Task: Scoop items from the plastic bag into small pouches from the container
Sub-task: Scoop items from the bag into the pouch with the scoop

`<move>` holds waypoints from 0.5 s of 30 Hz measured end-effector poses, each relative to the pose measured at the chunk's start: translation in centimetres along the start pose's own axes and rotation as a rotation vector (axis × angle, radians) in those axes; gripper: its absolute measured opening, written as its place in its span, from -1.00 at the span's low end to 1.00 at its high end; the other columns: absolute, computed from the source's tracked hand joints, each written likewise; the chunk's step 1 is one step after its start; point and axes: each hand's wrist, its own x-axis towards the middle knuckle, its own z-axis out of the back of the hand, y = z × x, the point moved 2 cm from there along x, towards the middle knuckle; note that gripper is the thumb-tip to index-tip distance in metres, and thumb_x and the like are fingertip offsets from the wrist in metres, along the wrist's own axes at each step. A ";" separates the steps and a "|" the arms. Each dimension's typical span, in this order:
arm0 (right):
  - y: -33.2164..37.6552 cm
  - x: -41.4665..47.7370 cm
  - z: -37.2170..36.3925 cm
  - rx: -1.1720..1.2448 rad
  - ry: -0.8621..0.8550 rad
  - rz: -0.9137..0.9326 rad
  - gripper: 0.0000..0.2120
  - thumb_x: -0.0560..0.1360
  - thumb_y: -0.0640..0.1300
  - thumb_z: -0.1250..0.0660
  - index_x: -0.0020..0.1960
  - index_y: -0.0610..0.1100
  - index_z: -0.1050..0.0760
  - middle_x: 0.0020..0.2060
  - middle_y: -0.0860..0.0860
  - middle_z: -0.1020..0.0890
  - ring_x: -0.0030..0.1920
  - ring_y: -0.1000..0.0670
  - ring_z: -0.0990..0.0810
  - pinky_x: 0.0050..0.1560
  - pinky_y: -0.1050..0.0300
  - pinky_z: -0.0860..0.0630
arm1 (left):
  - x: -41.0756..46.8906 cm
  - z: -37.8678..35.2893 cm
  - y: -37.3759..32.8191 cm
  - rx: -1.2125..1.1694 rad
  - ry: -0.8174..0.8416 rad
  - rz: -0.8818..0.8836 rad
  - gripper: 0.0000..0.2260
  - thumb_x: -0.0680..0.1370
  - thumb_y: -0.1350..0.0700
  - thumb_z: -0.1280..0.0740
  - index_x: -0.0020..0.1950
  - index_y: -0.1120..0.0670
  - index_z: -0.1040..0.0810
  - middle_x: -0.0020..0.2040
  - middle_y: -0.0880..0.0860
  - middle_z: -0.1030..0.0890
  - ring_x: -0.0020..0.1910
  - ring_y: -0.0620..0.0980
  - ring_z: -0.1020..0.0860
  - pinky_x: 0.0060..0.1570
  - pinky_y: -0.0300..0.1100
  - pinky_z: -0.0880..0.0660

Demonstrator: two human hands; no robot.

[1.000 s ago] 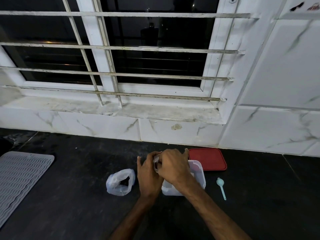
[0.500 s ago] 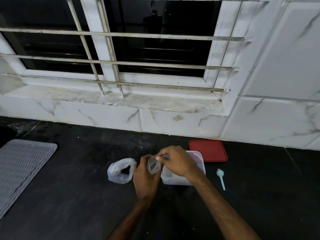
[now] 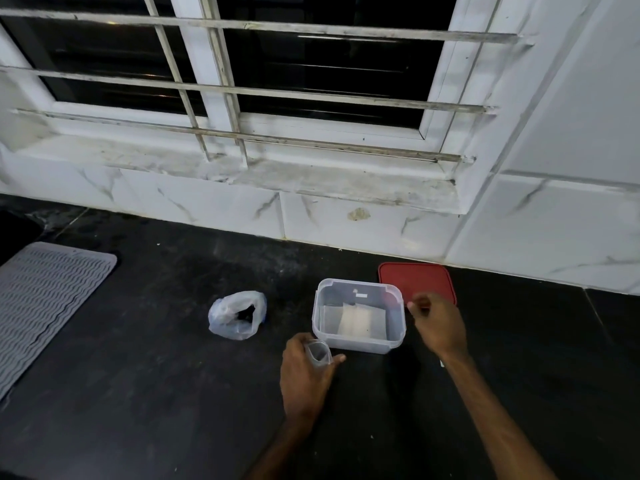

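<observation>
A clear plastic container (image 3: 394, 345) stands open on the black counter, with flat pouches (image 3: 362, 321) lying inside. My left hand (image 3: 304, 379) is in front of its left corner and holds a small clear pouch (image 3: 319, 352) with its mouth open upward. My right hand (image 3: 439, 323) hovers to the right of the container with loosely curled fingers and nothing in it. A white plastic bag (image 3: 237, 315) with dark contents sits open to the left of the container. The small scoop is hidden behind my right hand and arm.
A red lid (image 3: 415, 280) lies flat behind the container's right side. A grey ribbed mat (image 3: 45, 299) covers the counter's left part. A tiled wall with a barred window runs along the back of the black counter (image 3: 156, 393).
My right hand let go of the pouch and moved right, off the container. My left hand drew the pouch toward me, and the container's inside came into view.
</observation>
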 end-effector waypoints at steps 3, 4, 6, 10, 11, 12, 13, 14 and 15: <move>-3.3 0.7 -0.5 -0.121 0.005 -0.085 -0.72 0.50 -0.05 -0.41 0.16 -0.14 -0.55 0.07 -0.10 -0.64 0.08 -0.14 -0.59 0.07 -0.01 -0.54 | 0.2 -0.7 0.1 -0.013 -0.020 0.019 -0.29 0.22 -0.20 -0.59 0.24 -0.18 -0.31 0.16 -0.16 -0.45 0.09 -0.19 -0.49 0.09 -0.20 -0.54; -4.2 0.8 -0.7 -0.174 0.035 -0.121 -0.67 0.50 -0.03 -0.41 0.20 -0.14 -0.52 0.11 -0.12 -0.60 0.12 -0.16 -0.56 0.09 -0.04 -0.53 | 0.2 -1.0 0.1 -0.021 -0.019 0.020 -0.27 0.22 -0.18 -0.60 0.27 -0.14 -0.30 0.18 -0.15 -0.44 0.10 -0.18 -0.48 0.09 -0.23 -0.52; -5.6 1.1 -1.2 -0.282 0.093 -0.172 -0.56 0.50 0.01 -0.40 0.28 -0.17 -0.44 0.19 -0.16 -0.52 0.19 -0.21 -0.49 0.14 -0.07 -0.49 | 0.1 -1.5 0.2 -0.015 -0.003 0.023 -0.23 0.23 -0.14 -0.62 0.31 -0.10 -0.29 0.19 -0.14 -0.41 0.12 -0.18 -0.46 0.10 -0.25 -0.50; -7.1 1.3 -2.2 -0.366 0.133 -0.206 -0.46 0.48 0.01 -0.43 0.35 -0.18 -0.34 0.27 -0.19 -0.42 0.24 -0.22 -0.45 0.15 -0.08 -0.48 | -0.2 -1.9 0.5 0.012 0.006 0.020 -0.19 0.21 -0.16 -0.62 0.33 -0.11 -0.26 0.24 -0.12 -0.42 0.18 -0.15 -0.48 0.16 -0.17 -0.54; -7.3 1.4 -2.4 -0.368 0.129 -0.200 -0.47 0.48 -0.01 -0.43 0.34 -0.18 -0.34 0.27 -0.19 -0.41 0.23 -0.22 -0.45 0.14 -0.08 -0.49 | -0.3 -1.9 0.7 0.024 0.008 0.011 -0.18 0.22 -0.18 -0.61 0.34 -0.11 -0.25 0.26 -0.10 -0.42 0.20 -0.13 -0.48 0.17 -0.14 -0.55; -7.4 1.5 -2.5 -0.367 0.123 -0.196 -0.49 0.48 -0.04 -0.43 0.33 -0.19 -0.35 0.27 -0.20 -0.40 0.22 -0.22 -0.45 0.13 -0.08 -0.49 | -0.4 -1.9 0.8 0.040 0.014 0.000 -0.17 0.22 -0.20 -0.59 0.36 -0.11 -0.23 0.28 -0.09 -0.42 0.21 -0.13 -0.48 0.18 -0.11 -0.55; -7.8 1.6 -2.6 -0.361 0.117 -0.192 -0.51 0.48 -0.07 -0.44 0.31 -0.20 -0.36 0.26 -0.20 -0.40 0.21 -0.23 -0.46 0.12 -0.07 -0.49 | -0.5 -1.9 0.9 0.049 0.022 -0.009 -0.16 0.22 -0.21 -0.59 0.37 -0.11 -0.22 0.30 -0.07 -0.42 0.23 -0.12 -0.47 0.19 -0.10 -0.55; -8.2 1.7 -2.8 -0.354 0.114 -0.188 -0.53 0.48 -0.09 -0.44 0.29 -0.22 -0.38 0.25 -0.22 -0.40 0.20 -0.24 -0.47 0.12 -0.08 -0.49 | -0.6 -1.8 0.8 0.051 0.030 -0.010 -0.15 0.22 -0.21 -0.58 0.38 -0.12 -0.21 0.32 -0.06 -0.42 0.25 -0.11 -0.47 0.21 -0.09 -0.54; -8.6 1.8 -2.9 -0.350 0.109 -0.187 -0.55 0.47 -0.10 -0.45 0.26 -0.24 -0.39 0.24 -0.23 -0.40 0.18 -0.26 -0.47 0.12 -0.08 -0.48 | -0.7 -1.7 0.7 0.042 0.037 -0.008 -0.14 0.22 -0.20 -0.59 0.38 -0.12 -0.21 0.33 -0.06 -0.41 0.27 -0.10 -0.46 0.23 -0.08 -0.53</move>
